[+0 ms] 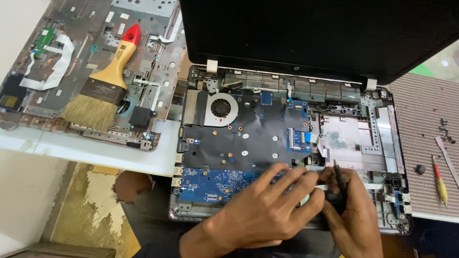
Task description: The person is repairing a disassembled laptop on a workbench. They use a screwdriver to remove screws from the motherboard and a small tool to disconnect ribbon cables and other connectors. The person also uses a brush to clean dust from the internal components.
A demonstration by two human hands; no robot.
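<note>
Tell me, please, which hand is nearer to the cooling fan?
Left. The left hand lies on the board below and right of the cooling fan; the right hand is farther right, gripping a black tool.

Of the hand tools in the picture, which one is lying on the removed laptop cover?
The wide paintbrush with wooden handle and red tip. It rests on the detached cover at upper left, while the small red-and-yellow screwdriver lies on the brown mat at right.

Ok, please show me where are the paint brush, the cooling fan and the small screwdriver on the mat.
paint brush [111, 71], head view, on its wooden handle.
cooling fan [221, 108], head view, on its round hub.
small screwdriver [440, 184], head view, on its yellow handle.
</note>
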